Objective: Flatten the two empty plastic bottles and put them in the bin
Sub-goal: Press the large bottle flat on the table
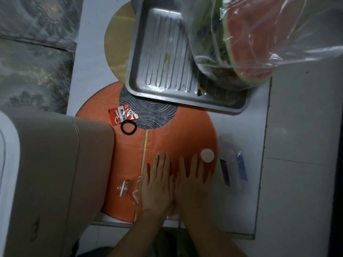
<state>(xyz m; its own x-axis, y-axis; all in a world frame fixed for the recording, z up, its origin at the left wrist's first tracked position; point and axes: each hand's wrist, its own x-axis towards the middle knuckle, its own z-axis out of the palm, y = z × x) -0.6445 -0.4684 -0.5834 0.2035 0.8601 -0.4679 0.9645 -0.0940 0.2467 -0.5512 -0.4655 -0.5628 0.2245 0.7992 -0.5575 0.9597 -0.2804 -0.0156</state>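
The red sachet [122, 115] near the orange mat's [167, 141] far-left edge bears white Chinese characters, too blurred to read. The bottle's [233, 162] blue label is illegible.

Dim, dull light. White counter [241, 210] over pale floor tiles [300, 182] (grout lines showing at right). Beige cushion [55, 173] at left, marbled grey slab [37, 52] beyond it.

- Your white table [241, 210] carries an orange round mat [167, 138] and a tan mat [118, 43].
- A steel tray [163, 71] overlaps both mats.
- A flattened clear bottle with a blue label [233, 164] lies on the table just right of the orange mat.
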